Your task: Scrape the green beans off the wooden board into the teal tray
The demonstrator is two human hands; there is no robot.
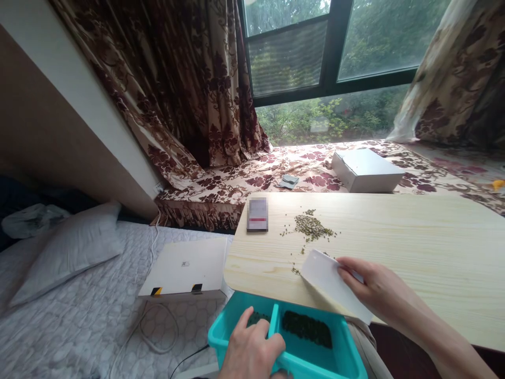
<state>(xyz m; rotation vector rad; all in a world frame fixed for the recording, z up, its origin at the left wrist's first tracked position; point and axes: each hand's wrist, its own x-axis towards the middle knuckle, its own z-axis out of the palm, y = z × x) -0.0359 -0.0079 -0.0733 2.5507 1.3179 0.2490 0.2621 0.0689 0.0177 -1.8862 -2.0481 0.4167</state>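
My right hand (365,279) pinches a white sheet of card or paper (327,276) between thumb and fingers, its left end slanting over the table's front edge. Beyond the sheet lies a loose heap of small green beans (311,225), with strays scattered around it on the wooden tabletop (414,237). Under the edge is a teal two-compartment bin (215,337). A dark green mass (307,329) fills part of its right compartment; some beans show in the left one. My left hand (254,342) grips the bin near its divider, fingers reaching over the left compartment.
A small box (258,215) stands at the table's left corner. On the window ledge are a white box (366,168) and a folded grey cloth (289,181). A flat white carton (183,266), cables and a pillow (74,247) lie on the bed at left.
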